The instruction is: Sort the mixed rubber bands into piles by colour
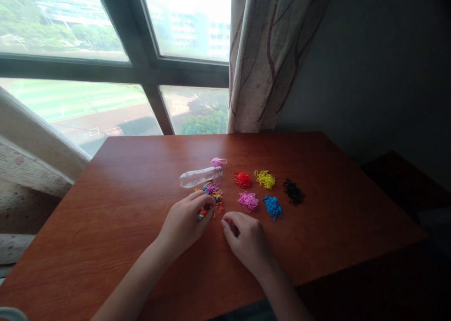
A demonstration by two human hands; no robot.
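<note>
My left hand [188,217] reaches over a mixed heap of small coloured rubber bands [213,189], covering part of it. Its thumb and forefinger are drawn together at the heap; whatever is between them is too small to tell. Just to the right, my right hand [248,238] rests low over the table with thumb and forefinger pinched, and I cannot see what they hold. Beyond the hands lie sorted piles of rubber bands: red [242,179], yellow [265,179], pink [248,201], blue [272,207] and black [293,191].
A clear plastic bottle-shaped container [200,176] lies on its side behind the mixed heap, with a pink looped cap [218,161] beyond it. The brown wooden table [123,227] meets a window [190,109] and curtain [257,53] at the back.
</note>
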